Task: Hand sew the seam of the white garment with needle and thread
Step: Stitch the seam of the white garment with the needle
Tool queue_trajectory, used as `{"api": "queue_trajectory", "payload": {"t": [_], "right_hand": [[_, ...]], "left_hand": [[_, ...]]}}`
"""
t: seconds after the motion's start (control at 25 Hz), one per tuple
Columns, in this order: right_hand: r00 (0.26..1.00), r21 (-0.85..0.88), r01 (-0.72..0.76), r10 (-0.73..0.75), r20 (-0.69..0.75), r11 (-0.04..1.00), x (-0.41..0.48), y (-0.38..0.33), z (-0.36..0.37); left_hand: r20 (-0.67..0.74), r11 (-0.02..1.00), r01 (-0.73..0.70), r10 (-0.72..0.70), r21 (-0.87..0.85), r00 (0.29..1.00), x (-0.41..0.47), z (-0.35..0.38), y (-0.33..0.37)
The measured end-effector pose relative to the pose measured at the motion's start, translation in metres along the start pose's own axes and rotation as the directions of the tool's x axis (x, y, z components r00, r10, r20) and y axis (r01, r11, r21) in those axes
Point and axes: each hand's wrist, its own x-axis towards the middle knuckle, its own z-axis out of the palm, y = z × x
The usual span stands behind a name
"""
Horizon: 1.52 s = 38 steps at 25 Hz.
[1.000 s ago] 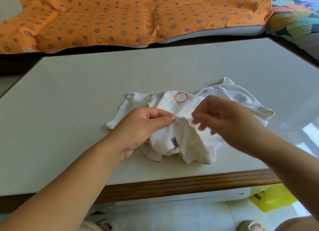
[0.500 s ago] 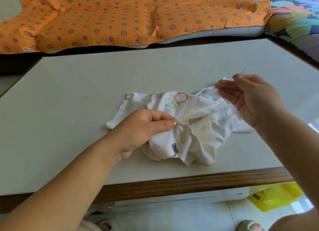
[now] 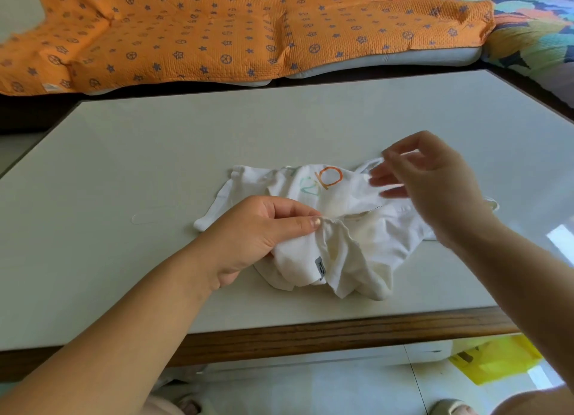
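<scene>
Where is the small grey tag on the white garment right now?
Head view, centre: the small grey tag sits on the near fold of the white garment, below-right of the left hand, near the wooden table edge.

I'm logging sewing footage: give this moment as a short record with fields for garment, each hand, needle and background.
garment: crumpled white fabric garment with orange and green print, lying on the pale grey table
left hand: left hand pinches a garment fold between thumb and fingers
right hand: right hand above the garment's right side, motion-blurred, grip unclear
needle: too blurred to tell
background: orange star-patterned blanket beyond the table
</scene>
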Motion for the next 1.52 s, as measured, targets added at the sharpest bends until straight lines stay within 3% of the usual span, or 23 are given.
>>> {"api": "queue_trajectory", "payload": {"t": [0.12,0.24,0.4,0.6,1.12,1.52], "right_hand": [[0.968,-0.286,0.21,-0.157,0.198,0.935,-0.044,-0.004,0.02],[0.939,-0.416,0.278,-0.155,0.307,0.865,-0.066,0.002,0.029],[0.947,-0.373,0.231,-0.119,0.3,0.899,-0.062,0.009,0.027],[0.945,-0.2,0.011,0.056,0.321,0.98,-0.06,0.002,0.023],[0.906,-0.273,-0.02,0.133,0.401,0.962,-0.054,-0.001,0.016],[0.882,-0.183,-0.073,0.149,0.447,0.98,-0.053,0.001,0.016]], "left_hand": [[-0.012,1.0,-0.006,0.006,0.015,1.0,0.001,0.0,0.0],[0.001,1.0,-0.001,0.001,0.01,1.0,0.001,0.0,-0.001],[0.015,1.0,0.011,-0.011,0.006,1.0,0.001,-0.002,0.0],[-0.013,1.0,0.009,-0.009,0.016,1.0,-0.001,-0.005,0.002],[-0.056,0.996,-0.034,0.039,0.083,0.998,-0.001,-0.004,0.002],[-0.039,0.998,-0.017,0.019,0.063,0.999,-0.001,-0.005,0.004]]}}
